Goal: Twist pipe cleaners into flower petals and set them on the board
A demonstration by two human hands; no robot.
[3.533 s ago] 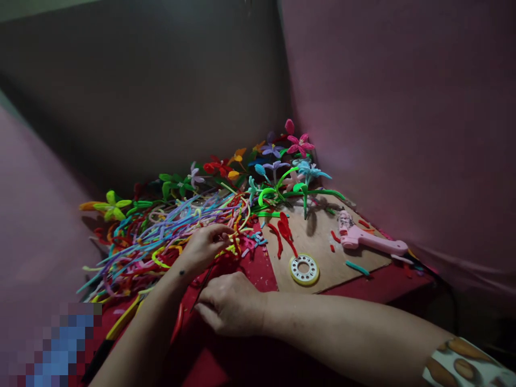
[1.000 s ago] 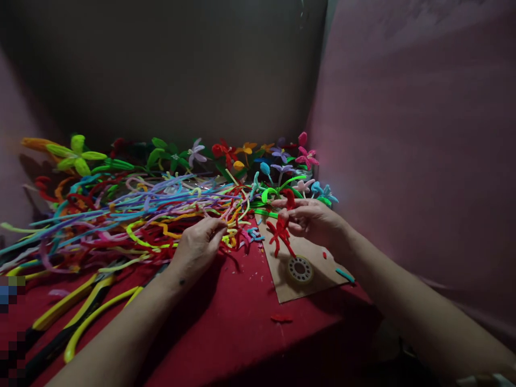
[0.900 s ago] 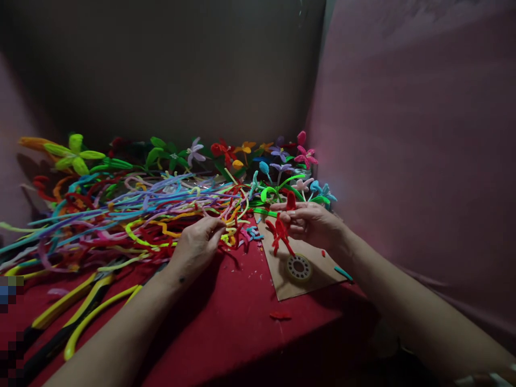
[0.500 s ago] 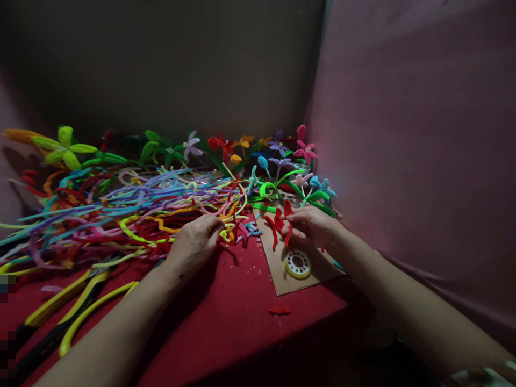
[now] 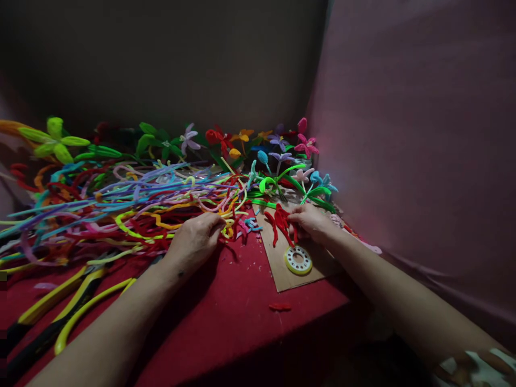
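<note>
My right hand (image 5: 312,221) is closed over a piece of cardboard (image 5: 278,274), its fingertips pinching a red pipe-cleaner piece (image 5: 282,214). Another bent red piece (image 5: 273,228) lies just left of it. On the cardboard, below the fingers, rests a white ring-shaped spool with a yellow edge (image 5: 298,260). My left hand (image 5: 197,237) rests at the front of the pipe-cleaner pile, thumb and fingers pressed together. Small yellow curled pieces (image 5: 228,228) are right beside its fingertips; whatever lies between them is hidden.
Many loose coloured pipe cleaners (image 5: 133,199) cover the left of the red cloth (image 5: 226,322). Yellow-and-black pliers (image 5: 60,295) lie by my left forearm. Pipe-cleaner flowers (image 5: 278,142) stand along the back. A small red piece (image 5: 279,307) lies near the front edge.
My right hand has lowered and turned slightly, bringing the red pieces down closer to the cardboard. The left hand stays in nearly the same place. The view has shifted a little.
</note>
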